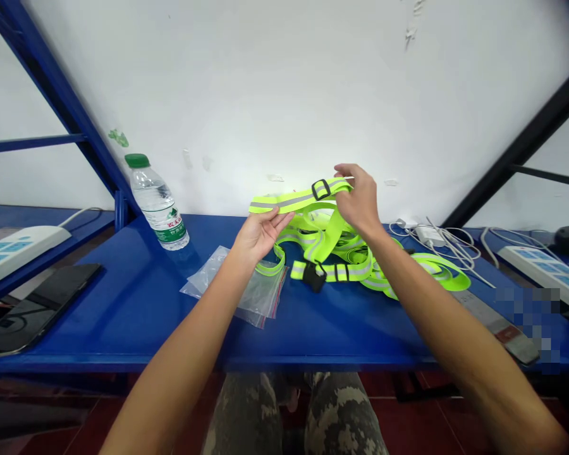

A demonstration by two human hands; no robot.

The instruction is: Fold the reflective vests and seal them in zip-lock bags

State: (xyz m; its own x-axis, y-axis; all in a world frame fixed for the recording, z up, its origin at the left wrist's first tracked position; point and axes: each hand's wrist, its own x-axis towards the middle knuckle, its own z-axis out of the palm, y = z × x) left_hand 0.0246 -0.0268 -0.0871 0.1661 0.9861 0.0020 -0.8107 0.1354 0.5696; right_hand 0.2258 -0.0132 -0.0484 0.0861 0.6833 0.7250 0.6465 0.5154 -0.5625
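Blue table (123,309) below; mid-frame, the left hand (260,234) pinches and the right hand (360,201) grasps a strap (291,201) between fingers, seemingly straightening it; the next move likely calls for even tension.

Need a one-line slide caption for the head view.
Both hands hold a reflective neon strap with a black buckle over a blue table, near a heap of similar straps and clear plastic bags.

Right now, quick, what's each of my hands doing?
Left hand: closed lightly, holding the yellow-green strap at the thumb.
Right hand: closed, holding the same strap beside its black slider.
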